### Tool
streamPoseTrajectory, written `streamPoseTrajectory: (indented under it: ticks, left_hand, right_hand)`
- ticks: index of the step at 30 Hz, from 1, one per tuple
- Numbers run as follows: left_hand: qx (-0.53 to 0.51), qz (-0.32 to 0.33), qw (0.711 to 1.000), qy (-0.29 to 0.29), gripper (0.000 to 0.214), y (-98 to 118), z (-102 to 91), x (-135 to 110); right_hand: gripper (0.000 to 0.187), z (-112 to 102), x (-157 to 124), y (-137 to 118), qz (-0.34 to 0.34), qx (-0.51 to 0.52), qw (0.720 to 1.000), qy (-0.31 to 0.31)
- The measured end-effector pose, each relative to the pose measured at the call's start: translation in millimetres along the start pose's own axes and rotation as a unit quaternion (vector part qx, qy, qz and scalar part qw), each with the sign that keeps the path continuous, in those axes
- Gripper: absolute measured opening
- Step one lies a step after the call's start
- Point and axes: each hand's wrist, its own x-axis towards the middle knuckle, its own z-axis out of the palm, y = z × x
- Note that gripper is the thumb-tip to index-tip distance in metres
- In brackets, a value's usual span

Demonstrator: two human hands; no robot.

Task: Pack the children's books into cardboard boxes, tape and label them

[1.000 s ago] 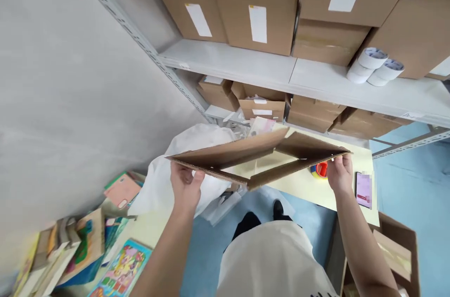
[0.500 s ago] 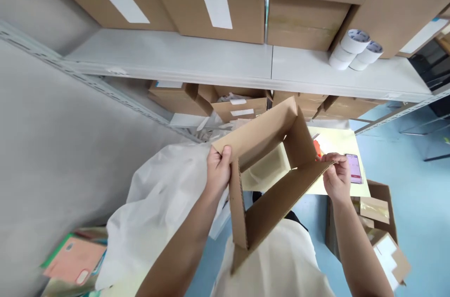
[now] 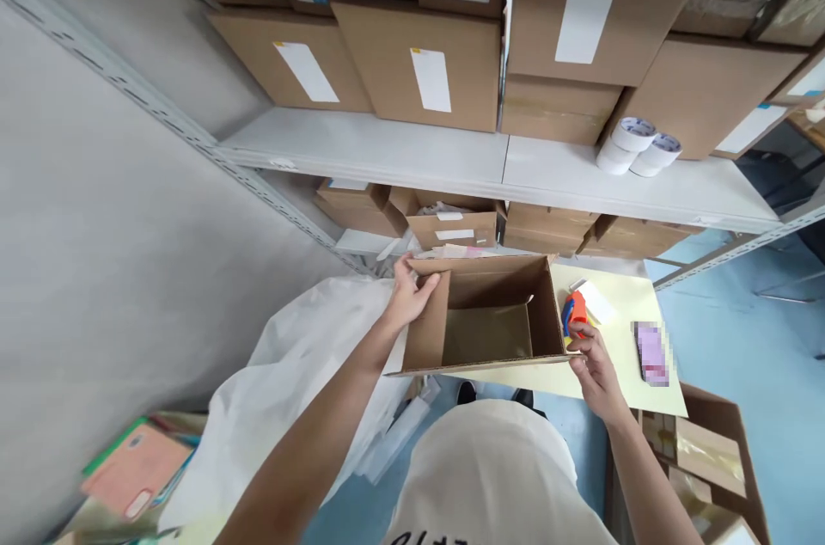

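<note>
An open cardboard box (image 3: 480, 274) is held level in front of my body, its inside facing up. My left hand (image 3: 407, 291) grips its left end, with the thumb over a short flap and the fingers behind. At the near right corner, my right hand (image 3: 591, 363) pinches the edge between thumb and fingers. An orange and blue tool, seemingly a tape dispenser (image 3: 576, 311), lies just beyond my right fingers. The box stands over a pale yellow tabletop (image 3: 619, 296) and hides part of it.
A phone (image 3: 652, 353) lies on the tabletop's right side. Tape rolls (image 3: 635, 145) are stacked on the grey shelf (image 3: 387, 151) ahead, among large cartons (image 3: 422, 68). White sheeting (image 3: 284, 382) drapes at left. A carton of folded cardboard (image 3: 728, 425) stands on the floor at right.
The box has gone from tilted to level, its right end coming down. My right hand has moved lower and slightly left with its corner. The view has shifted, showing more upper shelf.
</note>
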Motion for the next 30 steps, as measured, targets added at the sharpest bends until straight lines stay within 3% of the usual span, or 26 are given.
streamPoseTrajectory:
  ticks: [2,4,7,9,14,16,18,20,23,25,30]
  left_hand:
    - [-0.002,-0.067,0.998,-0.011,0.077,-1.4,-23.5,-19.5]
    - [-0.034,-0.107,0.993,-0.047,0.071,-0.7,-54.1,-45.4]
    - [-0.077,-0.059,0.987,-0.127,0.083,4.3,-91.7,-88.5]
    - [-0.051,-0.006,0.985,-0.164,0.084,8.5,-99.2,-111.5]
    - [0.081,0.048,0.983,-0.159,0.042,15.3,-69.1,-126.7]
    - [0.115,0.053,0.984,-0.123,0.033,15.7,-56.6,-121.7]
    - [0.117,0.039,0.989,-0.076,0.032,14.9,-50.0,-116.2]
    - [0.098,0.020,0.994,-0.031,0.034,13.0,-47.8,-111.3]
    - [0.078,0.010,0.997,0.015,0.048,8.7,-47.1,-104.4]
    - [0.067,0.007,0.998,0.020,0.061,5.3,-45.7,-99.5]
    - [-0.002,-0.036,0.999,-0.019,0.083,-2.1,-37.8,-89.9]
  right_hand:
    - [0.025,-1.1,4.4,3.3,0.009,-0.004,1.000,-0.026]
    - [0.028,-3.2,9.7,5.3,0.012,-0.005,0.998,-0.062]
    - [0.039,-6.7,18.0,5.7,-0.011,0.003,0.993,-0.119]
    - [0.045,-7.7,23.6,4.8,-0.017,0.008,0.986,-0.165]
    - [0.047,-5.0,37.6,7.3,0.010,0.011,0.962,-0.271]
    - [0.051,-5.1,42.5,13.1,0.015,0.023,0.963,-0.269]
    - [0.054,-6.8,48.0,20.7,0.019,0.014,0.975,-0.221]
    - [0.060,-8.8,56.3,28.1,0.020,-0.014,0.989,-0.147]
    - [0.091,-9.3,77.8,34.3,0.027,-0.031,0.996,-0.078]
    - [0.102,-6.1,97.8,34.8,0.041,-0.001,0.997,-0.069]
    - [0.098,9.9,135.6,31.7,0.085,0.097,0.988,-0.086]
